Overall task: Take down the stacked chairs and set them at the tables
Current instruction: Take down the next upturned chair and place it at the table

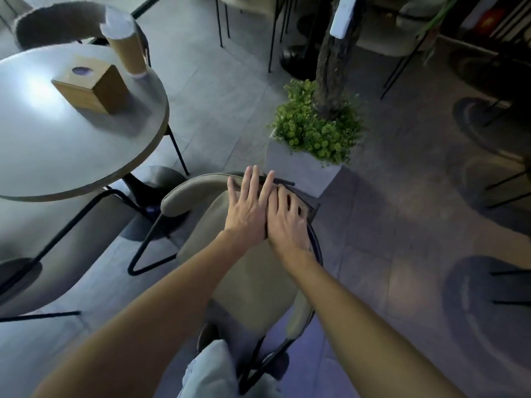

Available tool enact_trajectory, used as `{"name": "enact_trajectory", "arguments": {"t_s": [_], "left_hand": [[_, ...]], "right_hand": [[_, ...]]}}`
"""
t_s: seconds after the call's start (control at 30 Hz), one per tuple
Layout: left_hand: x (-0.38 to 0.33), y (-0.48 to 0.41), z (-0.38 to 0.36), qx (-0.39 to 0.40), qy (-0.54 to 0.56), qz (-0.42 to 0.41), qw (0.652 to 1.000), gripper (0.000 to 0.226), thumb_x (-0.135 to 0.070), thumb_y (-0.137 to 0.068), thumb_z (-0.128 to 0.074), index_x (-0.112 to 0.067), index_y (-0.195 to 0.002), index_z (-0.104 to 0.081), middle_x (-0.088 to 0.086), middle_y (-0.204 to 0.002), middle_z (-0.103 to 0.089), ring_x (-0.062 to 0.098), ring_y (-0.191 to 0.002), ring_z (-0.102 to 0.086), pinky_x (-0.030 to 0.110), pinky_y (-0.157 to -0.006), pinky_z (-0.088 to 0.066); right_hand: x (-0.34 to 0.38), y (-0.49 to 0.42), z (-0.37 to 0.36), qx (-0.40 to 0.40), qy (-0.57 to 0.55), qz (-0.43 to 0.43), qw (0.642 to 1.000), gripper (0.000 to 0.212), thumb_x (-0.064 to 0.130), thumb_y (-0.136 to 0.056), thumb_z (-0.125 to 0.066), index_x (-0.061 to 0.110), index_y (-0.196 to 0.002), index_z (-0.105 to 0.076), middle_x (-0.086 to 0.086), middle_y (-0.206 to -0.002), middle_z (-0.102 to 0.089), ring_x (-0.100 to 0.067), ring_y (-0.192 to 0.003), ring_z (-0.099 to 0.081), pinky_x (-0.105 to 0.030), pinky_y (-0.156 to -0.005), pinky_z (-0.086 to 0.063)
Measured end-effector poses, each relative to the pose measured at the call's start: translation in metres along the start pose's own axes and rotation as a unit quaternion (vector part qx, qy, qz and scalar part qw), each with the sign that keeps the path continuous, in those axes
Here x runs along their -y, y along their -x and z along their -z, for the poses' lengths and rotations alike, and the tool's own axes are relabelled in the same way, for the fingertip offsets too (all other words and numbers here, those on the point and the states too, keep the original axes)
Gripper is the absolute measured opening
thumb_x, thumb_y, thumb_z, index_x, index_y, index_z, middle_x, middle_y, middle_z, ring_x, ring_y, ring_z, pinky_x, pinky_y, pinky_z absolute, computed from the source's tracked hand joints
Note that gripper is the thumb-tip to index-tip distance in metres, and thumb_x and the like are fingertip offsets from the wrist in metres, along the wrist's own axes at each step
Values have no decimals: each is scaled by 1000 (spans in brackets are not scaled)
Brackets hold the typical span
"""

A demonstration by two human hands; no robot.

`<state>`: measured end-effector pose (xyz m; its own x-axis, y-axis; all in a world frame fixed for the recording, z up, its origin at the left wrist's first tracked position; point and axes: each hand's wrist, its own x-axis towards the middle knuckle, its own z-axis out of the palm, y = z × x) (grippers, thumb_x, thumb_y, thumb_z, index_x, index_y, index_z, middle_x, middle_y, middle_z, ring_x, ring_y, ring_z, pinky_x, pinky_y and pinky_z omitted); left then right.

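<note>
A beige padded chair (pixel 253 285) with a black metal frame stands on the floor right in front of me, beside the round grey table (pixel 57 156). Its curved backrest (pixel 195 191) points away from me. My left hand (pixel 247 208) lies flat on the top right part of the backrest, fingers straight and apart. Beside it, touching it, my right hand (pixel 287 222) curls its fingers over the black frame rail on the chair's right side. No stack of chairs shows in this view.
On the table stand a wooden box (pixel 92 87) and a tall paper-wrapped holder (pixel 126 50). A second chair (pixel 57 24) sits behind the table, a third (pixel 57 268) at lower left. A white planter (pixel 301 170) with a green plant and trunk stands just beyond the chair. Dark table bases (pixel 482 311) lie right.
</note>
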<state>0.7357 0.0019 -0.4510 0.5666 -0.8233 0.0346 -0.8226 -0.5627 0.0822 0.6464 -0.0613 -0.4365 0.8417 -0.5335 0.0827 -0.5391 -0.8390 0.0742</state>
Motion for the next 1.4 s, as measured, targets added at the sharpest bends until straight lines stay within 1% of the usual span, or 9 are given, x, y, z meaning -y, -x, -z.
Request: {"name": "enact_trajectory", "arguments": {"t_s": [0.1,0.17,0.33,0.47,0.57,0.9,1.1,1.23,1.4], "left_hand": [[-5,-13,0,15,9,9,1000,97,-48,-85,-53,-15,-160,-1,17,-166,-1,33,-153,10,63,-119,-4],[-17,-28,4,25,27,34,999,97,-55,-87,-51,-18,-160,0,17,-166,2,32,-153,10,60,-120,-7],[-43,-89,11,66,13,67,995,98,-67,-89,-44,-15,-160,-2,19,-165,0,37,-153,6,60,-120,-6],[-47,-134,-3,45,-4,52,998,99,-70,-80,-53,-17,-156,-17,20,-158,-20,40,-149,-11,65,-115,-13],[-53,-163,-8,68,-1,44,997,99,-66,-79,-56,-18,-156,-18,20,-158,-19,40,-149,-11,67,-114,-14],[-74,-252,-33,99,-13,60,993,96,-56,-76,-67,-20,-153,-21,16,-159,-19,36,-150,-13,62,-112,-23],[-103,-310,-53,93,27,105,990,79,-61,-84,-47,-20,-149,-29,14,-159,-19,32,-150,-10,59,-108,-30],[-118,-333,-80,114,21,111,987,84,-68,-87,-40,-22,-155,-20,13,-165,-11,30,-153,-2,60,-113,-24],[-156,-348,-104,157,9,80,984,87,-71,-85,-42,-24,-155,-22,12,-163,-16,31,-152,-8,61,-114,-21]], "right_hand": [[-23,-16,1,34,-14,20,999,49,12,-99,-44,9,-148,-38,-17,-140,-51,-38,-115,-58,-48,-73,-58],[-48,-34,-2,42,-10,34,998,61,11,-93,-56,13,-151,-36,-20,-141,-51,-40,-104,-63,-46,-68,-60],[-96,-86,-15,72,-1,52,996,75,7,-88,-63,18,-155,-31,-21,-137,-54,-35,-78,-68,-40,-52,-57],[-128,-111,-27,75,12,70,995,83,11,-87,-67,17,-157,-24,-16,-144,-47,-35,-93,-66,-42,-58,-57],[-144,-125,-33,72,5,60,996,90,12,-85,-65,18,-159,-14,-14,-152,-38,-36,-109,-58,-44,-68,-57],[-201,-181,-73,39,21,55,998,80,14,-91,-57,16,-159,-16,-10,-150,-41,-28,-108,-60,-39,-64,-55],[-243,-219,-110,44,13,58,997,87,21,-88,-66,17,-159,-16,-13,-149,-41,-30,-112,-56,-41,-70,-55],[-267,-230,-133,55,5,61,997,83,22,-89,-66,16,-158,-20,-13,-149,-42,-31,-115,-56,-42,-72,-56],[-306,-218,-164,115,-20,56,992,84,21,-90,-67,14,-158,-17,-16,-156,-32,-35,-120,-52,-45,-82,-55]]}}
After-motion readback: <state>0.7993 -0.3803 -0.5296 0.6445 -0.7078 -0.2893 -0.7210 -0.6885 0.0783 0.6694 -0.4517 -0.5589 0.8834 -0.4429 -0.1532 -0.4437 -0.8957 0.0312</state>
